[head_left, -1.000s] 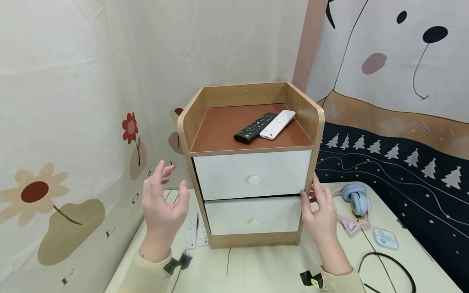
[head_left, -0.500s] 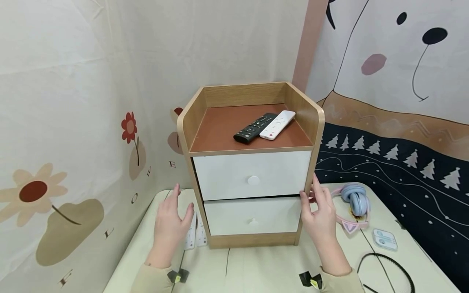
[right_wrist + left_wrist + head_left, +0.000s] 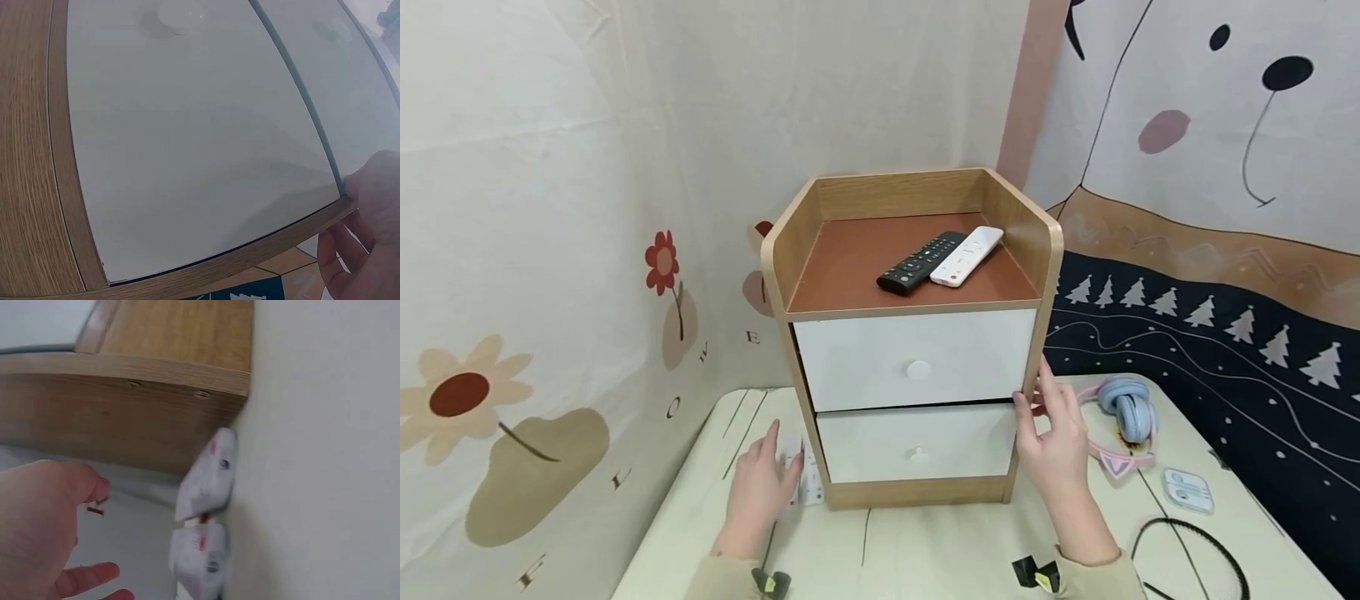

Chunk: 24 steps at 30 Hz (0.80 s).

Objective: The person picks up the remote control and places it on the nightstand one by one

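Note:
A small wooden drawer cabinet (image 3: 917, 333) with two white drawers stands on the table. My right hand (image 3: 1054, 442) holds its right side edge, thumb at the front and fingers along the side; the right wrist view shows the same hand (image 3: 375, 219) at the edge beside the drawer gap. My left hand (image 3: 758, 492) hovers left of the cabinet with fingers spread and nothing in them. Beside it, two white remote controls (image 3: 812, 479) lie along the cabinet's left side, partly covered by the hand. In the left wrist view these remotes (image 3: 209, 475) sit just beyond my fingers.
On the cabinet top lie a black remote (image 3: 921, 262) and a white remote (image 3: 967, 256), side by side. To the right on the table (image 3: 940, 550) are blue and pink headphones (image 3: 1127, 417), a small clear case (image 3: 1187, 490) and a black cord (image 3: 1217, 550). Printed curtains hang behind.
My left hand has come down from beside the upper drawer towards the white remotes at the cabinet's left. The right hand stays on the cabinet's right edge.

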### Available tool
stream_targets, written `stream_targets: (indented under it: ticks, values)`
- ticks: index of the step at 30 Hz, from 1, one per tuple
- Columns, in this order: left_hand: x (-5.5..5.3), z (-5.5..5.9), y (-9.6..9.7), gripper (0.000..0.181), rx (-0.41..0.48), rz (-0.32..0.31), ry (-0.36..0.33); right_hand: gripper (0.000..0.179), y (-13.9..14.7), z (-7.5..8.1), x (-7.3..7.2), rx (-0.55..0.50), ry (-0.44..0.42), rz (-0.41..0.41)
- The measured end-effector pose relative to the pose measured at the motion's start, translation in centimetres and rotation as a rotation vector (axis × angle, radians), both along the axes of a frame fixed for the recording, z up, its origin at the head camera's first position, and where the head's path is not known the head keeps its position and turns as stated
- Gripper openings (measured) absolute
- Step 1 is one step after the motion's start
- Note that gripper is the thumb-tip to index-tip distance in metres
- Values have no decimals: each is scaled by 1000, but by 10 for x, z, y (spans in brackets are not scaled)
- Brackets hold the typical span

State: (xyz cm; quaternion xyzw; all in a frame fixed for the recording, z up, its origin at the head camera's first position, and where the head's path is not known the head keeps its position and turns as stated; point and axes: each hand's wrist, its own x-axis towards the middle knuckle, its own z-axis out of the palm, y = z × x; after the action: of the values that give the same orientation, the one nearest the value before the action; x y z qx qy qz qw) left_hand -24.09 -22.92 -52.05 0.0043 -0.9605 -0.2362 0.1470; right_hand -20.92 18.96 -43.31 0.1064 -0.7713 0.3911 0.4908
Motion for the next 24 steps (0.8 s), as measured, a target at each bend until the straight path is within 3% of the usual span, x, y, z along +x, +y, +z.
stream_targets:
  ticks: [10, 15, 24]
  values:
    - [-3, -25, -5, 82, -19, 28, -77, 73, 0, 0, -1, 1, 12, 6]
    - [-2, -30, -5, 80, -31, 52, -126, 73, 0, 0, -1, -2, 4, 7]
    - [0, -33, -4, 77, -77, 63, -131, 73, 0, 1, 0, -2, 1, 1]
